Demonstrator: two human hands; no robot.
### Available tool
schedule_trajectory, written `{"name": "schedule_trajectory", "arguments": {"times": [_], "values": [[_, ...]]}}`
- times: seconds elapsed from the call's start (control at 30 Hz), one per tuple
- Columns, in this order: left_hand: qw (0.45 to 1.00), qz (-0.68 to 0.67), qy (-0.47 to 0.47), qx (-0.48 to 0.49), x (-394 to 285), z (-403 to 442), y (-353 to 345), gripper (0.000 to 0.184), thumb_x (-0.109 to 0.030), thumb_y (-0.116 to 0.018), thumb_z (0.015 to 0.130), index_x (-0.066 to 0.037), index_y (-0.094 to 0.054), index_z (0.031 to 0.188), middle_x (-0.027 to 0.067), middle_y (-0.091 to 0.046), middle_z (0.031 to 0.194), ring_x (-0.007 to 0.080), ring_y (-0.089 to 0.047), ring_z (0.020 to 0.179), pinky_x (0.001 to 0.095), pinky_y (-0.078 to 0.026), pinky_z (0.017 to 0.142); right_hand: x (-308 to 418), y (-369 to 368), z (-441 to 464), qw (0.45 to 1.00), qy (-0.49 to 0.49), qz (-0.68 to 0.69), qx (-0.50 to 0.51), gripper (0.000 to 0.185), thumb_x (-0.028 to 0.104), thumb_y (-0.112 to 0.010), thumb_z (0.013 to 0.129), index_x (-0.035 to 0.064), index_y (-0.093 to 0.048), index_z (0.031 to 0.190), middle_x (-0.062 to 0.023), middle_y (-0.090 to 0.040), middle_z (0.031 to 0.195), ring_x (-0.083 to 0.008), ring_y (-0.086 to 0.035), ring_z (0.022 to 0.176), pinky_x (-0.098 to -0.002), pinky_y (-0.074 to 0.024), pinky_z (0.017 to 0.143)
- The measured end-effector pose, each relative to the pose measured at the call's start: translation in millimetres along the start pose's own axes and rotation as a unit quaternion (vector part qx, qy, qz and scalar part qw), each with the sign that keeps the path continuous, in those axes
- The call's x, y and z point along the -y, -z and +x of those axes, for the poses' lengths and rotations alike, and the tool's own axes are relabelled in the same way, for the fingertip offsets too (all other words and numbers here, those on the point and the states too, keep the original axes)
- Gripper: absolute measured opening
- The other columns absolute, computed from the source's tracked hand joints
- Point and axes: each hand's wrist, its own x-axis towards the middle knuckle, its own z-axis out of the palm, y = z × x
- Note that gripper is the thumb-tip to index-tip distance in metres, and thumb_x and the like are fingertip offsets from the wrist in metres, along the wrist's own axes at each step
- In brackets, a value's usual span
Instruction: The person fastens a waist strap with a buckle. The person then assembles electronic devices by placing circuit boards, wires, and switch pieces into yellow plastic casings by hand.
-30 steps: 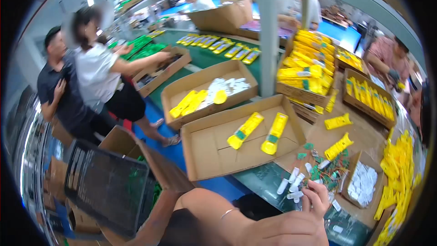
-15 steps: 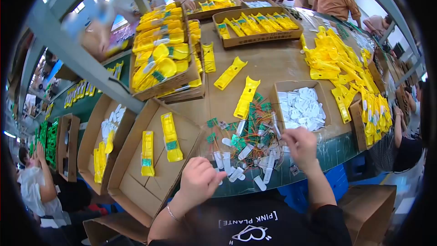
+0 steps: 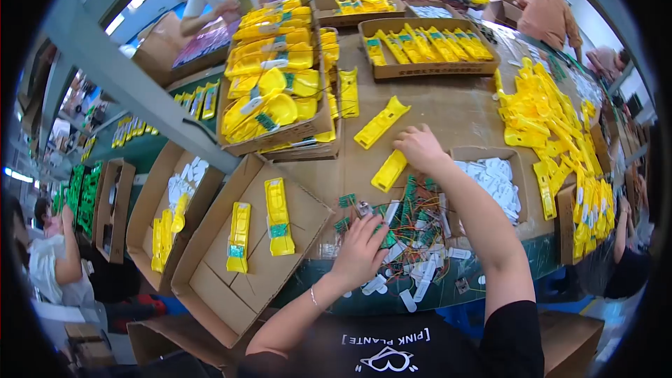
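Note:
My right hand (image 3: 421,150) is over the upper end of a yellow plastic housing (image 3: 389,171) lying on the cardboard-covered table, its fingers bent around that end. My left hand (image 3: 360,252) lies palm down at the left side of a pile of green circuit boards (image 3: 420,220) with thin coloured wires. Its fingers are stretched out and slightly apart, touching the pile; nothing shows in them. White plastic pieces (image 3: 425,280) are mixed into the pile. Another yellow housing (image 3: 381,122) lies just beyond my right hand.
A box of white pieces (image 3: 493,185) stands right of the pile, partly behind my right forearm. An open carton (image 3: 210,294) at left holds two yellow housings with boards. Stacked boxes (image 3: 280,133) and a heap of yellow parts (image 3: 542,108) stand farther back. Co-workers sit across the table.
My right hand has reached forward from beside the white-piece box to the yellow housing. My left hand has moved right and forward onto the pile, its fingers spreading. The view has shifted.

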Motion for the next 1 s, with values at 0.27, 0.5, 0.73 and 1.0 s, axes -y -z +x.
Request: {"name": "schedule_trajectory", "arguments": {"times": [0.27, 0.5, 0.73, 1.0], "values": [[0.658, -0.671, 0.339, 0.053, 12, -50, 20, 0.026, -0.022, -0.048, 0.088, 0.0, -0.057, 0.1, 0.0175, -0.058, 0.101, 0.0309, -0.057, 0.097, 0.0415, -0.044, 0.087, 45, 88, -36, 0.919, 0.128, 0.075, -0.366, 0.031, 0.006, -0.058, 0.065, 0.0089, -0.06, 0.095, -0.0046, -0.057, 0.103, -0.0298, -0.046, 0.107, -0.0409, -0.0407, 0.089], [0.479, -0.823, 0.258, 0.164, -3, -56, 20, 0.057, -0.052, -0.035, 0.088, 0.0, -0.045, 0.111, 0.0125, -0.059, 0.083, 0.0214, -0.061, 0.069, 0.0294, -0.05, 0.058, 132, 64, -126, 0.929, 0.257, 0.112, -0.242, 0.035, 0.016, -0.056, 0.07, 0.0196, -0.058, 0.104, -0.0032, -0.048, 0.119, -0.0242, -0.04, 0.114, -0.0414, -0.0395, 0.091], [0.596, -0.707, 0.323, 0.2, -22, -56, 22, 0.05, -0.043, -0.045, 0.088, 0.001, -0.044, 0.112, 0.013, -0.058, 0.087, 0.0199, -0.06, 0.071, 0.0273, -0.05, 0.061, 118, 64, -158, 0.946, 0.16, 0.077, -0.273, 0.038, 0.014, -0.056, 0.074, 0.0174, -0.053, 0.112, -0.0039, -0.047, 0.119, -0.0188, -0.043, 0.113, -0.0372, -0.0357, 0.094], [0.824, -0.556, 0.111, 0.011, -31, -49, 20, 0.073, -0.027, -0.068, 0.075, -0.002, -0.03, 0.131, 0.0124, -0.043, 0.126, 0.0239, -0.038, 0.121, 0.0359, -0.026, 0.102, 145, 55, -183, 0.852, 0.101, 0.512, 0.025, 0.055, 0.032, -0.063, 0.076, -0.0004, -0.043, 0.116, -0.0189, -0.057, 0.093, -0.0329, -0.06, 0.071, -0.0385, -0.0488, 0.062]]}}
